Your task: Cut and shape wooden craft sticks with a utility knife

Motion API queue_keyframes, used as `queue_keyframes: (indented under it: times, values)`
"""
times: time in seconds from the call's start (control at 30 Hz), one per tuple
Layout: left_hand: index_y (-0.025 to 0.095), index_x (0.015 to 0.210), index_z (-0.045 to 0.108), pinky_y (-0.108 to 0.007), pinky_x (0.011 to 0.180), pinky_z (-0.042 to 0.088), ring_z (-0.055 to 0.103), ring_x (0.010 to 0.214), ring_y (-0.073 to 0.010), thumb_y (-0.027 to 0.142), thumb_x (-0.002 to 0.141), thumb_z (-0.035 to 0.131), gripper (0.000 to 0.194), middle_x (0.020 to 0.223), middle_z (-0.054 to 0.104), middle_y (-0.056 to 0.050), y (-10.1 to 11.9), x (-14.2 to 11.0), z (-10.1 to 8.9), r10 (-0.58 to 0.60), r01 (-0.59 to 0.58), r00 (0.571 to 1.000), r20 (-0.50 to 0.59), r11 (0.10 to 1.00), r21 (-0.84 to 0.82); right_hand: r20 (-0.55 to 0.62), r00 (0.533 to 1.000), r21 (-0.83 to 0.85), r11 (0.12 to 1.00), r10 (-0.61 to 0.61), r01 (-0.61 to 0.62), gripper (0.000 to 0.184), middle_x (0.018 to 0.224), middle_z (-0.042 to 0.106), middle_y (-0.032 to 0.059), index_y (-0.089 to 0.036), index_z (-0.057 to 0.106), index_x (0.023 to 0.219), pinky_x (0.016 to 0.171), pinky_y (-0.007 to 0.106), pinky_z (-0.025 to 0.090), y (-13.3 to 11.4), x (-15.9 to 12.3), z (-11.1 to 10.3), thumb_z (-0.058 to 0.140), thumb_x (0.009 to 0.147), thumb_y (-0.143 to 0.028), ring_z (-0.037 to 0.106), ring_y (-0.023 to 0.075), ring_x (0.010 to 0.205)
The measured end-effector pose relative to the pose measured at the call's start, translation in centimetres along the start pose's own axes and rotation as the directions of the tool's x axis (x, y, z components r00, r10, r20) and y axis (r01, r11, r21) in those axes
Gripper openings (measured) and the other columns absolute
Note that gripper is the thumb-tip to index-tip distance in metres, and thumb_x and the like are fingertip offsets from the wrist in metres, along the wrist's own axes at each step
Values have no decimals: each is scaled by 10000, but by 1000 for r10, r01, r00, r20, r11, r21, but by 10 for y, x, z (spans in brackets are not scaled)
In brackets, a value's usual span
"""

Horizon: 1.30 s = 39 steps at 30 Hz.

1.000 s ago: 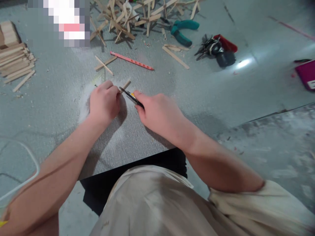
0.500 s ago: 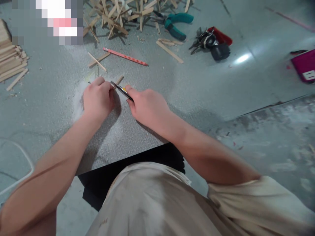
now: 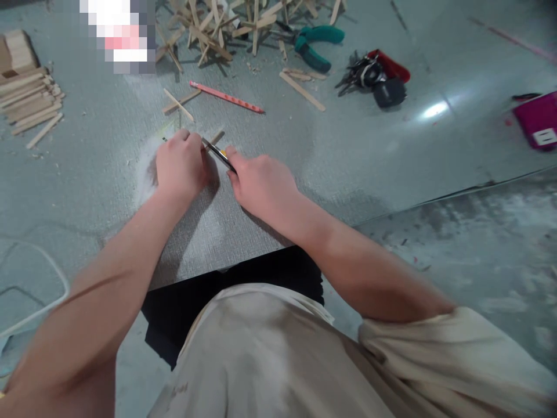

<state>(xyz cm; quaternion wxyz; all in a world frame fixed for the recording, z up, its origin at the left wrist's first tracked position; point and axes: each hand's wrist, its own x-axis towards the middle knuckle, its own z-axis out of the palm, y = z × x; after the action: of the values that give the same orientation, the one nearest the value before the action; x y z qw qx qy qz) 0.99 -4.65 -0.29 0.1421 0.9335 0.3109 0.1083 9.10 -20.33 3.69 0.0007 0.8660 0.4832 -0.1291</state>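
Two grips look unchanged: left hand [image 3: 180,162] clenched on stick [image 3: 217,137], tip towards two o'clock; right hand [image 3: 266,184] clenched on knife [image 3: 220,156], blade still across stick, so headway seems slight; pencil [image 3: 226,97] at twelve o'clock from knife

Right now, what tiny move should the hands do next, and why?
Maybe ease the left hand back a little from the knife, because its fingers look very close to where the right hand holds the blade across the stick.
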Motion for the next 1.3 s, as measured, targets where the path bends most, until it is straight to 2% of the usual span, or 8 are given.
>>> queue_keyframes:
  times: [0.2, 0.4, 0.63, 0.77, 0.9, 1.03, 1.17, 1.3]
  values:
    - [244, 849, 653, -395, 796, 537, 691, 940, -288, 303, 940, 556, 146, 938, 698, -91, -9, 2, 8, 107, -105, 989, -98, 994, 27, -10, 1000, 23, 1000, 7, -6, 571, 988, 779, 136, -193, 404, 1648, 730, 341, 454, 4, -8, 3, 379, 1086, -290, 733, 293, 862]
    - [249, 822, 619, -398, 825, 482, 665, 1009, -282, 265, 946, 551, 142, 978, 665, -85, -6, 2, 1, 78, -78, 997, 7, 997, -1, -8, 1000, 9, 1000, 7, -7, 559, 968, 772, 127, -214, 407, 1644, 705, 338, 455, 5, -6, 2, 387, 1091, -293, 737, 294, 834]
    - [213, 718, 445, -373, 710, 329, 480, 782, -153, 143, 867, 569, 206, 880, 528, -19, 7, 5, -7, 26, -32, 999, 43, 989, 142, 3, 1000, 6, 1000, -3, 3, 546, 1013, 769, 139, -215, 415, 1632, 709, 338, 468, 5, 1, -2, 395, 1088, -266, 749, 304, 874]
    - [214, 700, 381, -363, 708, 294, 429, 764, -143, 125, 855, 569, 259, 867, 472, -15, 10, 6, -8, 34, -41, 998, 57, 990, 134, -8, 1000, 19, 1000, -21, 21, 532, 1046, 774, 143, -205, 447, 1609, 697, 330, 460, 6, 3, -5, 421, 1080, -263, 746, 304, 896]
    - [218, 706, 423, -363, 707, 285, 474, 773, -163, 98, 843, 549, 221, 881, 515, -24, 7, 5, -8, 39, -41, 999, 28, 994, 100, -19, 999, 19, 999, -38, 39, 526, 1050, 769, 147, -164, 433, 1611, 726, 320, 462, 8, 2, -5, 394, 1094, -253, 739, 284, 892]
    - [230, 714, 484, -362, 699, 306, 488, 765, -187, 80, 823, 575, 207, 898, 590, -45, 5, 4, -7, 77, -77, 997, 7, 993, 90, -25, 998, 38, 998, -49, 50, 528, 1023, 772, 136, -188, 440, 1613, 700, 319, 465, 11, 2, -4, 401, 1094, -275, 720, 273, 840]
    - [221, 742, 554, -361, 704, 339, 495, 759, -183, 75, 825, 601, 175, 934, 633, -55, 6, 5, -7, 54, -54, 999, 4, 994, 96, -32, 997, 54, 995, -76, 78, 541, 1018, 772, 144, -167, 441, 1618, 690, 332, 478, 13, 4, -3, 414, 1088, -271, 713, 282, 841]
    - [200, 807, 609, -361, 799, 418, 555, 848, -185, 87, 873, 609, 131, 1016, 657, -58, 7, 6, -8, -6, 3, 999, 44, 998, 57, -55, 995, 82, 993, -85, 89, 536, 1005, 766, 136, -154, 447, 1612, 677, 327, 478, 14, 5, -4, 428, 1086, -254, 711, 274, 819]
